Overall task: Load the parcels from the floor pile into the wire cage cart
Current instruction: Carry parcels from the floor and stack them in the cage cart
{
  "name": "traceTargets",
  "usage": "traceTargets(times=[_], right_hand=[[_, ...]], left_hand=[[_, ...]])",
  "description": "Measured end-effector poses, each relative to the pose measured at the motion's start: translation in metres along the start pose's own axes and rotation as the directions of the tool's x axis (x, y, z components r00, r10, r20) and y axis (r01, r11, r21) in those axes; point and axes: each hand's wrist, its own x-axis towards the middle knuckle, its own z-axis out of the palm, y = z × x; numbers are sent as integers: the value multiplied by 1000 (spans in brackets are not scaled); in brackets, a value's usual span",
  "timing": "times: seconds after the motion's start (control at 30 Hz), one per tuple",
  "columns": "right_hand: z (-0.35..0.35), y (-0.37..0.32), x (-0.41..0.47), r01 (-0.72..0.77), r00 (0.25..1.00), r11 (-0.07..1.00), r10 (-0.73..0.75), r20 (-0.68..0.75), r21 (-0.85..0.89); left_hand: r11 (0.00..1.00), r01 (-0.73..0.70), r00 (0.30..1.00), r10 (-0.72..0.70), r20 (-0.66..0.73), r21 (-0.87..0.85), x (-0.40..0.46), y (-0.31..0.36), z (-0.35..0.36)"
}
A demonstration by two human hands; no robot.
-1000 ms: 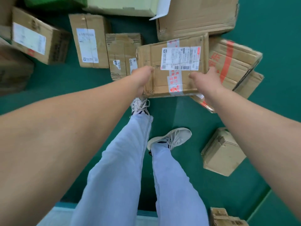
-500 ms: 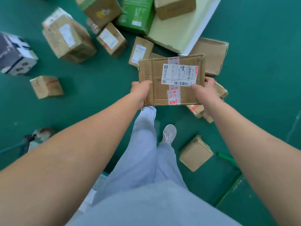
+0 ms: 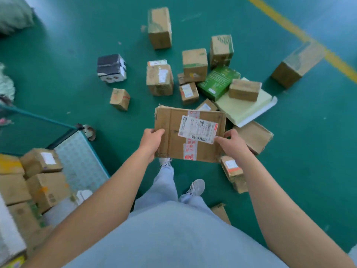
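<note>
I hold a flat brown cardboard parcel (image 3: 172, 130) with a white shipping label and red-printed tape, lifted above the green floor. My left hand (image 3: 151, 141) grips its left edge, thumb on top. My right hand (image 3: 231, 142) grips its right edge at the label's corner. The floor pile (image 3: 193, 74) of several cardboard parcels lies beyond it. The wire cage cart (image 3: 77, 157) stands at the lower left, its teal rim and patterned floor showing, with several brown boxes (image 3: 41, 161) inside.
A green box (image 3: 218, 82), a pale flat carton (image 3: 243, 107) and a black-and-white box (image 3: 111, 67) lie in the pile. A lone box (image 3: 297, 64) sits by a yellow floor line (image 3: 289, 26). Small parcels (image 3: 232, 171) lie by my right foot.
I have straightened up with the parcel lifted from the pile. The view has swung left, so the cart with its boxes has come into sight at lower left.
</note>
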Motion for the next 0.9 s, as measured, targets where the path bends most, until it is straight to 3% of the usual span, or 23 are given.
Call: traceTargets(times=[0.17, 0.3, 0.6, 0.9], right_hand=[[46, -45, -28, 222, 970, 958, -197, 145, -182], [88, -80, -50, 335, 919, 925, -279, 277, -180], [199, -147, -95, 460, 799, 866, -305, 518, -199], [303, -202, -129, 594, 711, 763, -350, 610, -254]], left_hand=[[986, -26, 982, -6, -189, -166, -37, -34, -85], [963, -33, 958, -46, -282, -267, -57, -65, -139], [869, -52, 888, -186, -422, -492, -86, -145, -247], [787, -111, 830, -263, -492, -607, -81, -198, -343]])
